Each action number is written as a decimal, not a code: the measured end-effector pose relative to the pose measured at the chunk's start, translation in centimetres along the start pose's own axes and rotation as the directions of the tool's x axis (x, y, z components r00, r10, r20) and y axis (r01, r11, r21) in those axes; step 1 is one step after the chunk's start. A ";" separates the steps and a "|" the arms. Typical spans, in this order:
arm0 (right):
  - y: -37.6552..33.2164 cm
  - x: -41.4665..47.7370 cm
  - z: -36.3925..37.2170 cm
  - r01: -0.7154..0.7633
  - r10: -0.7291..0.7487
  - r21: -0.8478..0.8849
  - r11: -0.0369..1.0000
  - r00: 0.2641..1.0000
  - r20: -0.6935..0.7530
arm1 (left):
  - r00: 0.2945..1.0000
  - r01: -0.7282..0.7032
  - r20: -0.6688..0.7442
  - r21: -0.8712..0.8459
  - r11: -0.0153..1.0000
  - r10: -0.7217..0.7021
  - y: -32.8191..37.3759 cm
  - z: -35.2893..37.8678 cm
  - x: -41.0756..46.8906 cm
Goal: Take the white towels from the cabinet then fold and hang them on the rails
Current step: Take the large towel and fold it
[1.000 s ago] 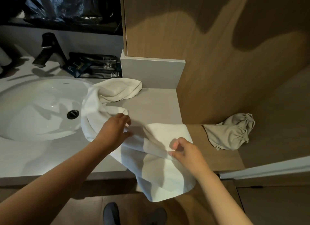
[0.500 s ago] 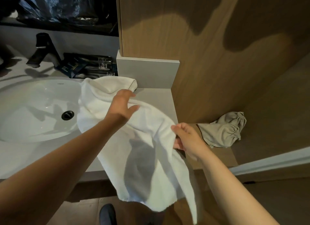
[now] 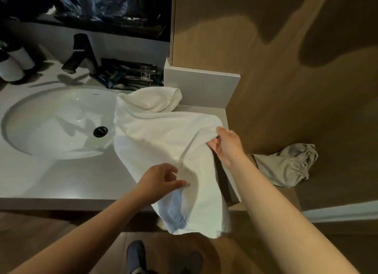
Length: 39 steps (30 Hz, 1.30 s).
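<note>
A white towel (image 3: 163,138) lies spread over the right end of the grey counter (image 3: 61,177), its lower part hanging past the front edge. My right hand (image 3: 226,145) grips the towel's right edge, fingers curled into a fold. My left hand (image 3: 161,177) pinches the towel near the counter's front edge, thumb and fingers on the cloth. A second white towel (image 3: 157,100) lies bunched behind it, by the backsplash. No rail or cabinet is in view.
A white sink basin (image 3: 53,122) with a black drain sits left, a black tap (image 3: 79,52) behind it. Dark packets (image 3: 126,75) lie by the wall. A beige drawstring bag (image 3: 286,167) rests on the lower wooden shelf at right. Wooden panel rises behind.
My left hand came down from the towel's far side to its near part at the counter edge. My right hand moved up and away along the right edge. The towel now lies flatter.
</note>
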State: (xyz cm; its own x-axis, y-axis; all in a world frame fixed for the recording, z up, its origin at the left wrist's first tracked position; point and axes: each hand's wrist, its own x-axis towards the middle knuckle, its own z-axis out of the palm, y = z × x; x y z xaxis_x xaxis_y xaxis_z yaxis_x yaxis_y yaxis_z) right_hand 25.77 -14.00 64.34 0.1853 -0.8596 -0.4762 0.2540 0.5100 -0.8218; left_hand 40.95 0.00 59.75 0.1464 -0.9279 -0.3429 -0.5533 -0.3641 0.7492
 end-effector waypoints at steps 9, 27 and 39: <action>-1.4 -1.9 -1.4 0.072 -0.140 -0.359 0.930 0.976 -0.168 | 0.985 -0.013 -0.171 -0.079 0.997 -0.001 0.1 -1.1 0.0; 3.0 -0.6 1.6 0.670 0.014 -0.701 -0.244 0.725 0.688 | 0.999 -0.011 -0.053 -0.040 0.999 0.009 -2.5 -3.4 -2.9; -1.6 -2.1 -0.7 0.629 -0.301 -0.723 -0.287 0.657 0.691 | 0.918 -0.056 -0.397 -0.134 0.989 -0.002 -0.6 -6.9 -1.9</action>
State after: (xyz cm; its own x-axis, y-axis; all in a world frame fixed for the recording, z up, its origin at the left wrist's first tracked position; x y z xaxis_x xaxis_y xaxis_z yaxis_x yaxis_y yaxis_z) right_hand 24.27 -13.00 66.41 0.7016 -0.6965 0.1506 -0.6422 -0.7096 -0.2899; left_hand 46.69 1.43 63.82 0.4606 -0.8829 -0.0910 -0.4461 -0.3189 0.8363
